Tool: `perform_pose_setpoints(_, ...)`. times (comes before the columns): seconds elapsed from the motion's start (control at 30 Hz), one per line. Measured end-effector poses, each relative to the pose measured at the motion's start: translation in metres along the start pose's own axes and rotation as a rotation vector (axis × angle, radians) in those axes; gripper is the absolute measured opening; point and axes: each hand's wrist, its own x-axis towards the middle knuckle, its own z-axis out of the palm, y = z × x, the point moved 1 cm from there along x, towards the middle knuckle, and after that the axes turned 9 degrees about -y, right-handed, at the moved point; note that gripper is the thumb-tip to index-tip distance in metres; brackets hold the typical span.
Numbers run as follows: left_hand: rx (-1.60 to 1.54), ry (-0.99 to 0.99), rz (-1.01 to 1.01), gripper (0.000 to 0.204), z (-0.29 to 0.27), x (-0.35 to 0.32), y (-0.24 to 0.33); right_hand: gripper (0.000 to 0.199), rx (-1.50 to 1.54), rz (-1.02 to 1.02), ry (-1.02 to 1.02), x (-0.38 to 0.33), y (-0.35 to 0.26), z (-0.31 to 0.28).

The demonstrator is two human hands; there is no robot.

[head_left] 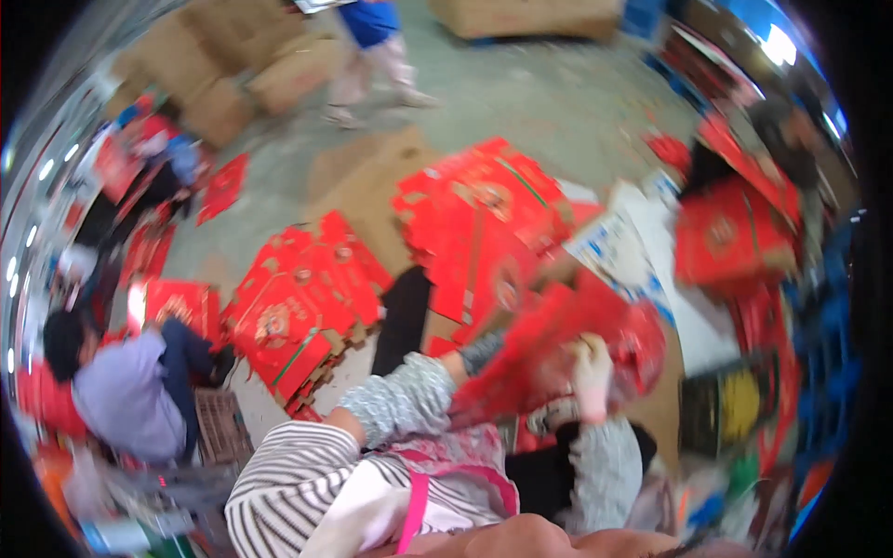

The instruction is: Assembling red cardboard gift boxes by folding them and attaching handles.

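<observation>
A crumpled, shiny red plastic bag (567,325) spreads in front of me, blurred by motion. My right hand (592,372), in a pale glove, is closed on the bag's near right part. From the left my other forearm, in a grey patterned sleeve, reaches to the bag's left edge. Of my left hand (482,352) only a grey patch shows, and its fingers are hidden behind the red plastic. Just beyond the bag lies a heap of flat red cartons (484,200), with a second stack of red cartons (288,302) to its left.
A person in a light shirt (130,400) sits at the left beside a brown crate (221,423). At the right are a red box (730,232) and a dark crate (726,405). Brown cartons (200,65) stand far left; another person's legs (372,79) show behind.
</observation>
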Motion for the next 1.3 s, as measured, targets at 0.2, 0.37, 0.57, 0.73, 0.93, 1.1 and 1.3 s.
perform_pose_setpoints(0.2, -0.054, -0.178, -0.129, 0.028, -0.029, 0.001, -0.002, 0.011, -0.071, 0.047, -0.090, -0.003, -0.005, 0.022)
perform_pose_setpoints(0.37, -0.285, -0.245, -0.201, 0.035, -0.030, 0.002, -0.013, 0.010, -0.216, 0.029, -0.084, -0.008, -0.004, 0.020)
perform_pose_setpoints(0.57, -0.427, -0.376, -0.176, 0.038, -0.024, -0.004, -0.010, 0.010, -0.133, 0.090, 0.023, -0.004, -0.003, 0.017)
perform_pose_setpoints(0.73, -0.605, -0.364, -0.243, 0.038, -0.035, -0.011, -0.014, 0.010, -0.121, 0.081, 0.006, 0.003, -0.012, 0.021)
perform_pose_setpoints(0.93, -0.450, -0.342, -0.252, 0.039, -0.045, -0.012, -0.020, 0.009, -0.366, -0.010, 0.019, 0.007, -0.011, 0.019)
perform_pose_setpoints(1.1, -0.407, -0.229, -0.325, 0.042, -0.007, 0.007, -0.002, 0.008, -0.594, -0.002, 0.018, 0.008, -0.018, 0.018)
perform_pose_setpoints(1.3, -0.267, -0.371, -0.289, 0.044, 0.007, 0.011, 0.002, 0.011, -0.703, 0.079, -0.049, 0.009, -0.026, 0.025)
